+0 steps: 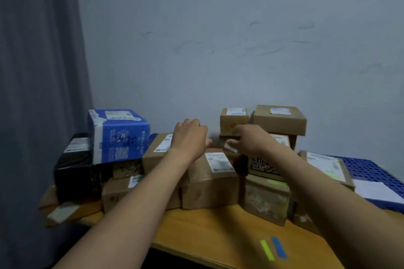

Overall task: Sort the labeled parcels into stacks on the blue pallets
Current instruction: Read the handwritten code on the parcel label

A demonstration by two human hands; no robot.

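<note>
Item: labeled parcels, heaped on a wooden table (207, 231) against the wall; places given from the centre brown parcel (211, 178), white label up.

- Left of it: a brown parcel (157, 150) partly under our left arm; further left a blue printed box (118, 135), tilted, resting on a black parcel (74, 166).
- Behind and right: two small brown boxes (234, 120) and (279, 119), stacked on lower ones.
- Right: a taped parcel with a green strip (266, 199); beyond it the blue pallet (376, 170), holding a flat labeled parcel (325, 166).
- Near edge of the table: green and blue tape marks (273, 249).

Hands: our left hand (190, 137) hovers just behind the centre parcel, fingers curled loosely, holding nothing. Our right hand (249, 140) reaches toward the stacked boxes, fingers extended; whether they touch cardboard we cannot tell.

Handling, as we judge it: stiff corrugated card, probably light, tape patches slick. Best taken by opposite side walls, both hands, label kept up.
</note>
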